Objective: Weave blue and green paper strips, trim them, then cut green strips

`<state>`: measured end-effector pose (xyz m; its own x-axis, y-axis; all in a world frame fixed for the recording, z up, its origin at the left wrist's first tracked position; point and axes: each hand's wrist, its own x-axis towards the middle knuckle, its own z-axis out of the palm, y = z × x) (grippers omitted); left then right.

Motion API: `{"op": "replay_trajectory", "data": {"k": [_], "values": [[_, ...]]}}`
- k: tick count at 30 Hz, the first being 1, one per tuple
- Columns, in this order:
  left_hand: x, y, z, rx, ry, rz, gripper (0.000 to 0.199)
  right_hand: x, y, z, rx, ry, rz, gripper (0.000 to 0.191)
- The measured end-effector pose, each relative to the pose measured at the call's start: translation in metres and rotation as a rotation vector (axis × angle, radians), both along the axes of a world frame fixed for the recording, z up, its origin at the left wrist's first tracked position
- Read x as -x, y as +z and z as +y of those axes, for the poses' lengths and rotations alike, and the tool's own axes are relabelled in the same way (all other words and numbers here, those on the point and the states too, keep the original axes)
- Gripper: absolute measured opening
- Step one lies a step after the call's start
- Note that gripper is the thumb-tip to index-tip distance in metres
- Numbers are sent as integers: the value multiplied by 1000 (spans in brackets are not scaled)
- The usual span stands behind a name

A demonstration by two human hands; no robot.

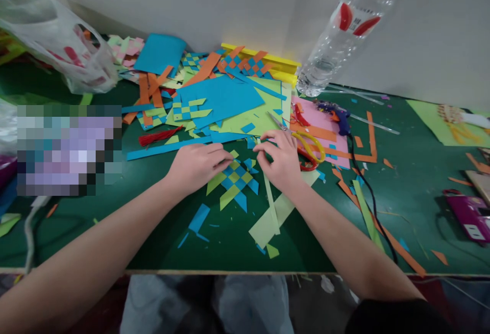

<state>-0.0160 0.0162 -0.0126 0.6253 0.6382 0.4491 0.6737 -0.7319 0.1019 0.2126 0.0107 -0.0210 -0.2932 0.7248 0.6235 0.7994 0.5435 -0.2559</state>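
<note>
A woven piece of blue and green paper strips (235,177) lies on the green table between my hands. My left hand (201,165) is at its upper left edge, thumb and fingers pressed together; whatever may be between them is too small to make out. My right hand (278,159) is to its upper right, finger and thumb pinched near small blue bits, and what they hold is hidden. Below the right hand lies a thin pale green strip (271,199) across a wider pale green strip (283,216). Scissors with yellow and red handles (316,145) rest just beyond that hand.
Blue sheets (224,100) and woven scraps lie behind the hands. A glue gun (339,119) with a black cable is at the right. A clear bottle (325,53) stands by the wall, a plastic bag (76,53) at the left, a purple box (469,214) far right.
</note>
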Motion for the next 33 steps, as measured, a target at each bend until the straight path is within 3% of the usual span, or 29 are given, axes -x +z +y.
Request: {"op": "replay_trajectory", "data": {"k": [8, 17, 27, 33], "values": [[-2, 2, -2, -143, -51, 121, 22, 12, 1, -8, -5, 244, -60, 16], [-5, 4, -2, -223, -111, 196, 20, 11, -1, -7, 96, 261, -91, 23], [-1, -4, -1, -38, -25, 90, 18, 10, 1, -6, 214, 272, -92, 19], [5, -2, 1, 129, 4, 0, 18, 8, -1, -5, 193, 283, -74, 14]]}}
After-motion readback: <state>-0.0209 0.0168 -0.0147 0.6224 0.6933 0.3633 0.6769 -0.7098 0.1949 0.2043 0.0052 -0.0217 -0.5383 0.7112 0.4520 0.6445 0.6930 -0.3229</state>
